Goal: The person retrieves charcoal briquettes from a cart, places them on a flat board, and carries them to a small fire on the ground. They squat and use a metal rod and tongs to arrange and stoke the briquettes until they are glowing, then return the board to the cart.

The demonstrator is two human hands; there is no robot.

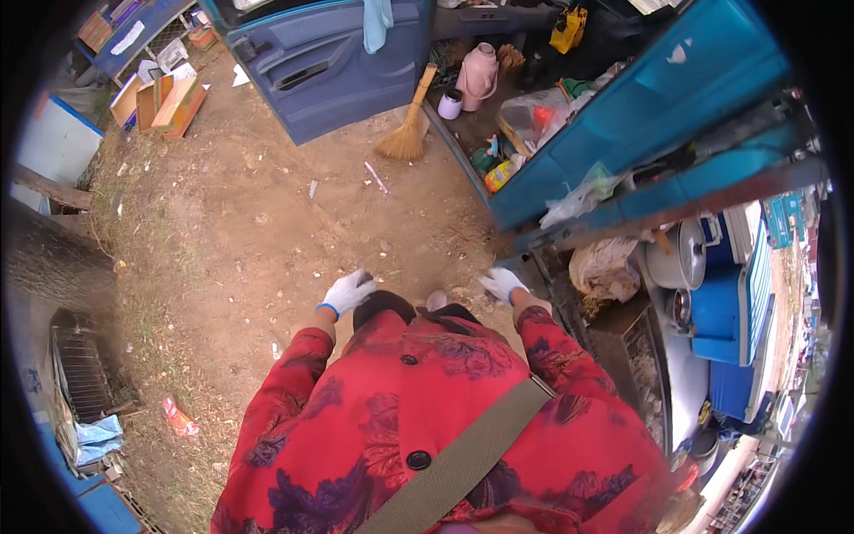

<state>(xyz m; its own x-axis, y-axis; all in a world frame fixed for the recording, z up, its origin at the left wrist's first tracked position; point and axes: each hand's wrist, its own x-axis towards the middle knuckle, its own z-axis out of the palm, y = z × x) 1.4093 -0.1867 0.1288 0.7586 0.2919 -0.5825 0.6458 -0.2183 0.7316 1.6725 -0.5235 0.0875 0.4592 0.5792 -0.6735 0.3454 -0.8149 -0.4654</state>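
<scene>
White gloves cover both my hands, which hang low at either side of my body above the dirt ground [267, 214]. My left hand [350, 291], its glove edged in blue at the wrist, is beside my dark trouser leg, fingers loosely apart and holding nothing. On the other side, my right hand [502, 283] has its fingers loosely extended, slightly blurred, with nothing seen in them. Ahead of me a straw broom [406, 133] leans upright by the open vehicle door [334, 76]. A pink thermos flask [479, 73] stands in the doorway beside a small white-and-purple container [450, 104].
A teal vehicle panel [640, 116] runs along the right. Beyond its lower edge are a metal pot [674, 255] and a blue cooler box [722, 311]. A tree trunk [58, 254] rises at left; wooden boxes [176, 107] lie at the far left.
</scene>
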